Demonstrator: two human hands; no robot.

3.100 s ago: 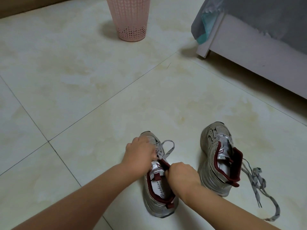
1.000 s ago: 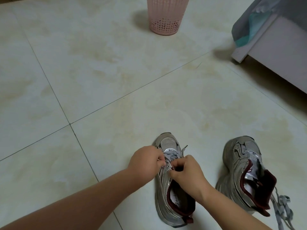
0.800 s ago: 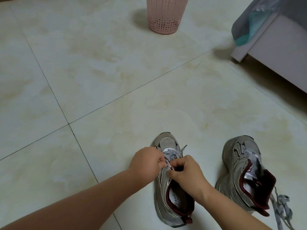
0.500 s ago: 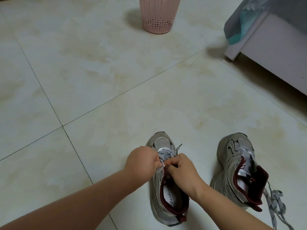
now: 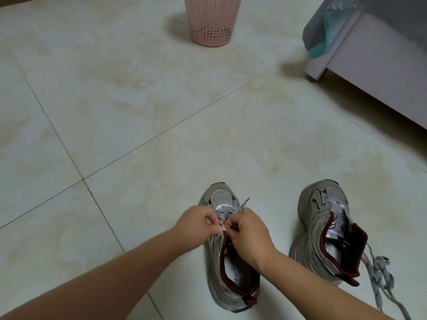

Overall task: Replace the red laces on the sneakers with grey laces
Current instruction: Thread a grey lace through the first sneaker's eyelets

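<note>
Two grey sneakers with dark red collars stand on the tiled floor. Over the left sneaker (image 5: pixel 221 199) both my hands meet at its eyelets. My left hand (image 5: pixel 198 224) pinches the tip of a grey lace (image 5: pixel 223 213) beside the eyelet row, and my right hand (image 5: pixel 248 229) pinches the same lace from the other side. One lace end (image 5: pixel 245 202) sticks out past my right hand. The right sneaker (image 5: pixel 328 222) stands apart, its grey lace (image 5: pixel 379 273) trailing loose on the floor to its right. I see no red lace.
A pink perforated basket (image 5: pixel 212 21) stands at the far middle of the floor. A white bed frame (image 5: pixel 369 65) with grey bedding fills the upper right corner. Pale floor tiles (image 5: pixel 138 100) stretch between them and the shoes.
Both hands have shifted from the tongue toward the toe eyelets of the left sneaker and now pinch the lace tip together. The camera view has drifted slightly.
</note>
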